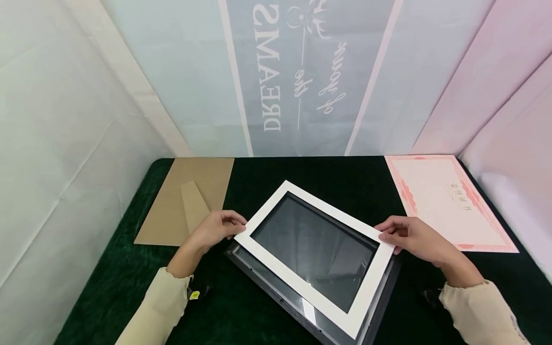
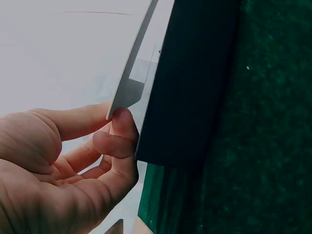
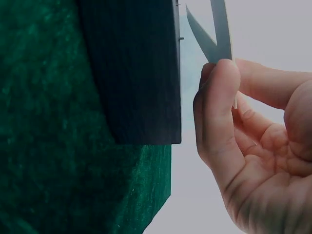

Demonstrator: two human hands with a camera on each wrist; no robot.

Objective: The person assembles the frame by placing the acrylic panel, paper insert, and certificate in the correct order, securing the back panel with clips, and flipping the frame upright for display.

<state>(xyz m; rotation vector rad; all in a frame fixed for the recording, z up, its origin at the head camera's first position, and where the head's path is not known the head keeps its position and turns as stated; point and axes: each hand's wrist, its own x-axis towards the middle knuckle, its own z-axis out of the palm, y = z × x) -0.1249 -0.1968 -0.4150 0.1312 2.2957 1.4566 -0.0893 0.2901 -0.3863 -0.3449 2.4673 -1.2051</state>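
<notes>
A white mat border point(image 1: 327, 306) is held at a slant over a dark grey frame point(image 1: 276, 299) with clear glazing. My left hand point(image 1: 217, 227) pinches the mat's left corner between thumb and fingers. At its right corner, my right hand point(image 1: 414, 239) pinches the mat the same way. In the left wrist view the mat point(image 2: 131, 63) stands apart from the dark frame side point(image 2: 190, 87), gripped by the left hand point(image 2: 83, 161). The right wrist view has the right hand point(image 3: 253, 146) on the mat's corner point(image 3: 222, 34), beside the frame point(image 3: 136, 73).
A brown backing board point(image 1: 159, 215) with a stand flap lies at the back left of the dark green cloth point(image 1: 125, 278). At the right lies a pink-bordered sheet point(image 1: 440, 206). Pale curtains, one with printed lettering point(image 1: 271, 72), enclose the back and sides.
</notes>
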